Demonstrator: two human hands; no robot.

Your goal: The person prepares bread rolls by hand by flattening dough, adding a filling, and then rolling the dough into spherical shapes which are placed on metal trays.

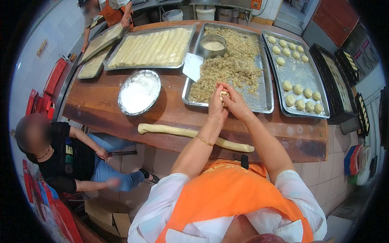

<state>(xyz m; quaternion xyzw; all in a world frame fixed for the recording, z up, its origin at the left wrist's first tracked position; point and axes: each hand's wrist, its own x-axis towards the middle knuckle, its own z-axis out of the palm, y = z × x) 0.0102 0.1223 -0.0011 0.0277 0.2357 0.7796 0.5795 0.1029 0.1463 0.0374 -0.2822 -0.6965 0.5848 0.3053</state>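
A small pale piece of dough [223, 95] is cupped between my two hands, over the near edge of a metal tray [267, 106] of crumbly brown filling [231, 65]. My left hand [217, 105] wraps it from the left, and my right hand [236, 103] closes round it from the right; the fingers partly hide it. Below my wrists a long rope of dough [170, 129] lies along the table's front edge, passing under my left forearm. In the filling tray sit a round metal bowl [212, 52] and, at its left rim, a white scraper [193, 67].
Right of the filling, a tray [298, 77] carries several round dough balls. Left stand a bowl of white flour [139, 93] and a plastic-covered tray of dough rolls [152, 46]. One person [111, 14] handles trays at the far left; another [67, 156] sits beside the wooden table [97, 107].
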